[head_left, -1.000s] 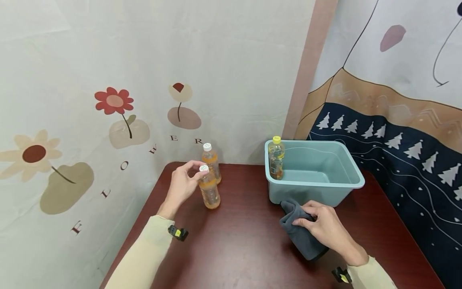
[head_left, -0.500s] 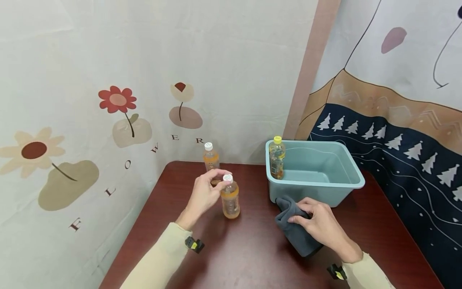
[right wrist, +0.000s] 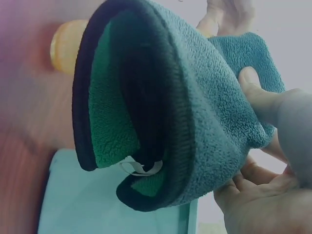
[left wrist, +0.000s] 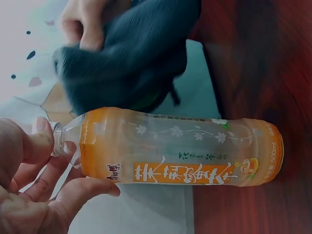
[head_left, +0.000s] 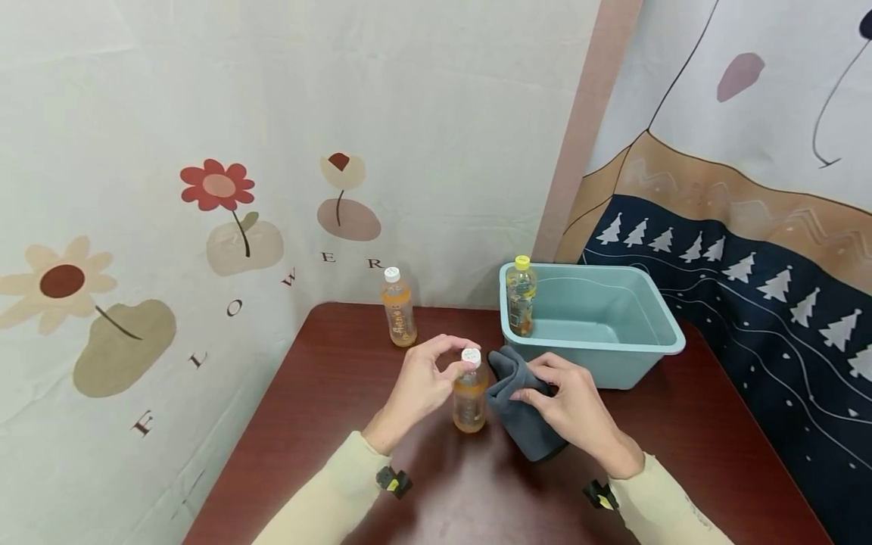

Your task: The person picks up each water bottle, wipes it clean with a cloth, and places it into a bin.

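My left hand (head_left: 424, 384) pinches a clear plastic drink bottle (head_left: 470, 405) by its neck, just under the white cap. The bottle stands upright over the table and carries an orange label with printed characters, plain in the left wrist view. Close at its right side, a folded dark grey cloth (head_left: 521, 416) hangs from my right hand (head_left: 575, 405), gripped between thumb and fingers. The right wrist view looks into the fold of this cloth (right wrist: 209, 107), showing a green inner side, a dark hem and a small white tag loop.
A similar white-capped bottle (head_left: 399, 314) stands at the back of the dark red table (head_left: 327, 393). Behind my right hand is a light blue plastic tub (head_left: 593, 348), holding a yellow-capped bottle (head_left: 521, 299) in its left corner. Printed fabric hangs behind the table.
My left hand has brought its bottle rightward and nearer, away from the other white-capped bottle. My right hand has moved left with the cloth, so the two now sit side by side.
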The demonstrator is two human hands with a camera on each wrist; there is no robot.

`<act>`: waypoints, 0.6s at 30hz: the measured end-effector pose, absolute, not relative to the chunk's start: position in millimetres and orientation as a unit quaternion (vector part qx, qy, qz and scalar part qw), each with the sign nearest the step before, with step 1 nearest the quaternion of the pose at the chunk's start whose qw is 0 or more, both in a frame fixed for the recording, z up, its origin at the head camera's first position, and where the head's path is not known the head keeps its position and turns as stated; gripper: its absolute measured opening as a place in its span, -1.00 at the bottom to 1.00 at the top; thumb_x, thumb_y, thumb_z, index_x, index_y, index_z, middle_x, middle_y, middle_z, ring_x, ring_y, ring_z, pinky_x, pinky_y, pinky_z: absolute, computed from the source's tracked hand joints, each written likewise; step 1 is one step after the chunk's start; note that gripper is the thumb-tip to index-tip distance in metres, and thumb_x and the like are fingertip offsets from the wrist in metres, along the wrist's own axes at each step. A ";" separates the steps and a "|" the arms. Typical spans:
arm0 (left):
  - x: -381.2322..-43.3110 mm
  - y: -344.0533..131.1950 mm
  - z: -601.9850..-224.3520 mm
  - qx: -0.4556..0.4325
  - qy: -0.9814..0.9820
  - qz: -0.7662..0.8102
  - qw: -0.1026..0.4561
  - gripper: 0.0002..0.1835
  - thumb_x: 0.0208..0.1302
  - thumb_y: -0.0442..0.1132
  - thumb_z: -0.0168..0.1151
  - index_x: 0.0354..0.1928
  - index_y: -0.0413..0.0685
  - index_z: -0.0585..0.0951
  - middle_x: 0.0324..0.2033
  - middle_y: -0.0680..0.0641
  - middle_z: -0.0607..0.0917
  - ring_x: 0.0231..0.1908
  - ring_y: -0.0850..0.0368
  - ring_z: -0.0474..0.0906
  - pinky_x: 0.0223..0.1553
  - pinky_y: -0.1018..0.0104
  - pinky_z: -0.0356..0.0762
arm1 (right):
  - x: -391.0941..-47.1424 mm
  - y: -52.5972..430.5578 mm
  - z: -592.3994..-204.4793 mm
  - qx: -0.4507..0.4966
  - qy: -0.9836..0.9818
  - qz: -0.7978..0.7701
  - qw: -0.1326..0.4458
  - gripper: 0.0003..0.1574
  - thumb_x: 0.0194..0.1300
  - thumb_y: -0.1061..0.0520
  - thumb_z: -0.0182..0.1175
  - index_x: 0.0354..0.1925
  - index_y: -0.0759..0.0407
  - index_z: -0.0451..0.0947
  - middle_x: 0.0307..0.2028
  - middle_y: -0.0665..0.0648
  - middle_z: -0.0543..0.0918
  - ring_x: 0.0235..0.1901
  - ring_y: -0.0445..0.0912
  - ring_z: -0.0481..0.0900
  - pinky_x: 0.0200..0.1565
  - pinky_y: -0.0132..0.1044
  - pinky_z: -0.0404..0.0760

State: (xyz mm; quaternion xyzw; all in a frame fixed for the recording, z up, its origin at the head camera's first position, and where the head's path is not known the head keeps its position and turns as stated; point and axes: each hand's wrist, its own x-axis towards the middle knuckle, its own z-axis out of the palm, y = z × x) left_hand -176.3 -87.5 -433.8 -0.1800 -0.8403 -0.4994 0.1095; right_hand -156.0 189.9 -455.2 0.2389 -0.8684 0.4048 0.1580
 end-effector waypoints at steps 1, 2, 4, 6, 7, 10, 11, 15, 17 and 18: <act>-175.3 -85.5 -434.0 -0.181 -0.840 -0.502 0.103 -0.73 0.49 -0.30 0.63 0.13 0.16 0.91 -0.03 0.09 0.92 -0.12 0.12 0.74 -0.21 0.36 0.68 | -156.5 187.1 -454.2 0.242 -0.866 0.407 0.161 -0.58 0.25 0.18 0.79 0.07 -0.02 0.97 -0.06 -0.12 0.85 -0.11 -0.20 0.82 -0.13 -0.33 0.81; -174.2 -83.7 -433.7 -0.181 -0.839 -0.504 0.095 -0.73 0.50 -0.29 0.63 0.14 0.17 0.91 -0.02 0.09 0.92 -0.15 0.13 0.70 -0.27 0.40 0.62 | -157.2 184.3 -453.7 0.244 -0.864 0.408 0.163 -0.58 0.26 0.18 0.79 0.08 0.00 0.97 -0.06 -0.11 0.85 -0.10 -0.19 0.83 -0.13 -0.33 0.82; -172.5 -80.5 -433.9 -0.181 -0.837 -0.510 0.085 -0.73 0.50 -0.30 0.62 0.14 0.17 0.91 -0.02 0.08 0.91 -0.16 0.14 0.68 -0.32 0.41 0.59 | -157.8 179.1 -452.7 0.249 -0.862 0.410 0.163 -0.56 0.26 0.18 0.79 0.10 0.03 0.96 -0.05 -0.09 0.85 -0.09 -0.17 0.83 -0.13 -0.32 0.83; -171.3 -78.3 -434.1 -0.180 -0.836 -0.513 0.078 -0.73 0.51 -0.29 0.62 0.15 0.18 0.91 0.00 0.08 0.91 -0.13 0.15 0.71 -0.30 0.42 0.63 | -158.6 174.6 -452.4 0.252 -0.862 0.409 0.164 -0.56 0.26 0.17 0.79 0.10 0.06 0.96 -0.04 -0.07 0.85 -0.10 -0.16 0.83 -0.13 -0.33 0.84; -170.8 -77.5 -434.1 -0.181 -0.835 -0.515 0.076 -0.72 0.51 -0.29 0.62 0.15 0.18 0.91 0.01 0.09 0.92 -0.08 0.15 0.74 -0.26 0.41 0.67 | -158.9 172.7 -452.5 0.253 -0.862 0.409 0.163 -0.55 0.26 0.17 0.79 0.11 0.07 0.96 -0.04 -0.06 0.85 -0.10 -0.15 0.83 -0.13 -0.33 0.84; -169.7 -76.2 -434.4 -0.186 -0.832 -0.517 0.075 -0.72 0.51 -0.27 0.62 0.17 0.17 0.91 0.06 0.09 0.93 0.09 0.12 0.83 -0.09 0.40 0.78 | -159.3 168.7 -452.5 0.252 -0.863 0.405 0.166 -0.49 0.24 0.18 0.80 0.16 0.12 0.94 -0.01 -0.02 0.84 -0.10 -0.12 0.83 -0.11 -0.30 0.85; -169.3 -76.0 -434.4 -0.190 -0.831 -0.517 0.077 -0.72 0.51 -0.26 0.63 0.17 0.16 0.91 0.06 0.08 0.94 0.12 0.09 0.85 -0.05 0.39 0.79 | -159.4 167.8 -452.6 0.251 -0.864 0.404 0.167 -0.47 0.24 0.18 0.80 0.17 0.13 0.94 0.01 -0.01 0.84 -0.09 -0.11 0.83 -0.09 -0.30 0.86; -168.1 -76.1 -435.8 -0.197 -0.831 -0.514 0.079 -0.71 0.49 -0.24 0.65 0.18 0.15 0.93 0.04 0.06 0.94 0.18 -0.04 0.87 0.02 0.37 0.82 | -158.8 167.2 -452.2 0.248 -0.871 0.395 0.156 -0.44 0.27 0.18 0.78 0.22 0.15 0.92 0.07 0.02 0.83 -0.05 -0.08 0.82 -0.02 -0.24 0.87; -168.1 -76.5 -436.4 -0.198 -0.831 -0.514 0.074 -0.69 0.47 -0.23 0.67 0.18 0.17 0.93 0.01 0.08 0.93 0.18 -0.04 0.87 0.04 0.32 0.82 | -158.7 167.8 -451.4 0.250 -0.875 0.388 0.144 -0.46 0.29 0.15 0.77 0.21 0.14 0.92 0.09 0.02 0.82 -0.02 -0.08 0.82 0.01 -0.21 0.87; -168.1 -76.8 -436.7 -0.198 -0.832 -0.514 0.069 -0.69 0.46 -0.23 0.68 0.18 0.19 0.94 0.00 0.09 0.93 0.18 -0.02 0.86 0.04 0.32 0.82 | -158.6 168.3 -450.8 0.252 -0.878 0.383 0.137 -0.48 0.29 0.14 0.77 0.20 0.13 0.93 0.10 0.01 0.81 -0.01 -0.08 0.81 0.02 -0.19 0.87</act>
